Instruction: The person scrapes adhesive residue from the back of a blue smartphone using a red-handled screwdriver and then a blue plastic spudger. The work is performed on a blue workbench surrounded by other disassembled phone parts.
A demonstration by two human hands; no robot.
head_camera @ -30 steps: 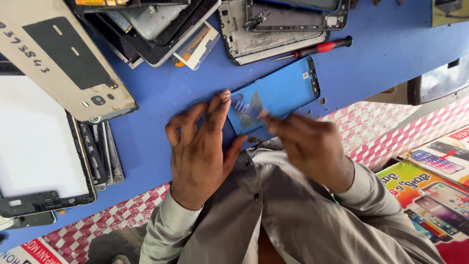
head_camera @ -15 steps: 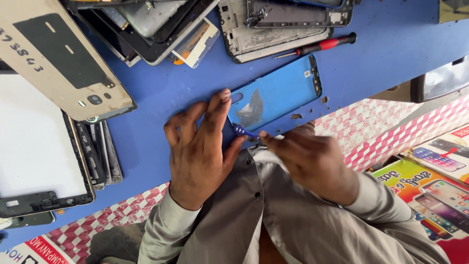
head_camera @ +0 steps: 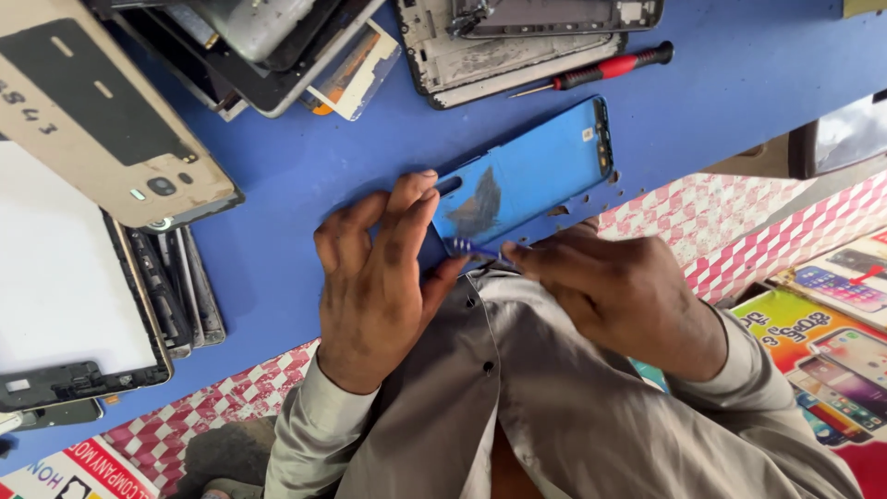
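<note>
Left hand [head_camera: 379, 282], fingers spread flat, presses the near end of a blue phone back cover [head_camera: 527, 176] on the blue table [head_camera: 739, 83]. Right hand [head_camera: 619, 296], fingertips pinched together, grips a small blue tool [head_camera: 469, 248] at the cover's near edge. Beyond lie a red-handled screwdriver [head_camera: 605, 69] and a grey phone frame [head_camera: 517, 42].

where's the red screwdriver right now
In the head view the red screwdriver lies on the blue table, upper right, between the grey phone frame and the blue phone panel.
</note>
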